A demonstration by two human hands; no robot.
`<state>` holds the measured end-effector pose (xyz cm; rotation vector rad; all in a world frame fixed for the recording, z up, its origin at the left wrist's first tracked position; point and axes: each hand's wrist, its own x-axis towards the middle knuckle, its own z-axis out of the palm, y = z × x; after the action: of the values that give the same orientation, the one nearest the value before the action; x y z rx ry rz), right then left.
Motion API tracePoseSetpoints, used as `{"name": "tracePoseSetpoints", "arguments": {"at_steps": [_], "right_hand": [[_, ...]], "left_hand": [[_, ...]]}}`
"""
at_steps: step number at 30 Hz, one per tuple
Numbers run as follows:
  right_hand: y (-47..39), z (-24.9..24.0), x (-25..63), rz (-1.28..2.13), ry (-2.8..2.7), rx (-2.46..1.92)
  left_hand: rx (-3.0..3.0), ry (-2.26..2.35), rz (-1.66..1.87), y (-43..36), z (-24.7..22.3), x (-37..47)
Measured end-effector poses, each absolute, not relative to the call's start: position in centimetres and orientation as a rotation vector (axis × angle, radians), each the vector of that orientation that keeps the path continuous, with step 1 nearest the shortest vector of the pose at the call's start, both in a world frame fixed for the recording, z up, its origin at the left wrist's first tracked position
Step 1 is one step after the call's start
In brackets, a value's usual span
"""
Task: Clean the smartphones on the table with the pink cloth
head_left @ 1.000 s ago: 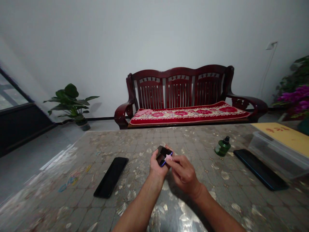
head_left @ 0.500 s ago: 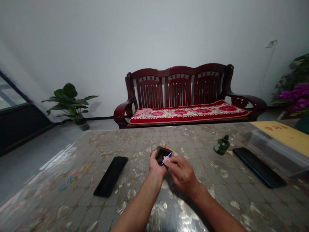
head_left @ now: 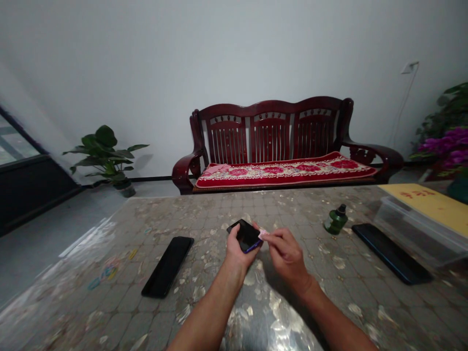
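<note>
Above the middle of the table, my left hand (head_left: 237, 247) is closed around a smartphone (head_left: 247, 235) with a dark screen and a bluish-purple edge. The phone lies tilted in the palm, screen up, with my thumb along its left side. My right hand (head_left: 287, 254) pinches a small pale pink cloth (head_left: 263, 234) between thumb and fingertips. That cloth touches the phone's right edge. The fingers under the phone are mostly hidden.
A black phone (head_left: 167, 266) lies left, near colored rubber bands (head_left: 109, 269). To the right are a green bottle (head_left: 335, 219), another dark phone (head_left: 392, 253) and a clear plastic box (head_left: 417, 229) with a yellow lid. A wooden bench (head_left: 270, 131) stands behind the table (head_left: 204, 209).
My right hand has moved right with the pink cloth, from over the screen to the phone's right edge. The phone has turned slightly in my left hand, showing more of its screen.
</note>
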<state>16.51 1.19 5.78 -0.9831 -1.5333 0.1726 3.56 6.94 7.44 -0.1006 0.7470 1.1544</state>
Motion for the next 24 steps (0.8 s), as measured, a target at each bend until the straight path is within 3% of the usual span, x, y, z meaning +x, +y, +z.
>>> {"name": "tracePoseSetpoints", "arguments": {"at_steps": [5,9,24], "right_hand": [[1.5,6.8,17.6,0.816,-0.941,-1.103],[0.5,7.3,17.6,1.095,-0.790,-1.110],[-1.0,5.0,17.2,1.184,-0.765,-1.130]], "left_hand": [[-0.059,0.713,1.025,6.7,7.5,3.8],[0.050,0.751,0.960,6.6,6.4,4.0],[0.185,0.778,0.734,7.5,2.8,5.8]]}}
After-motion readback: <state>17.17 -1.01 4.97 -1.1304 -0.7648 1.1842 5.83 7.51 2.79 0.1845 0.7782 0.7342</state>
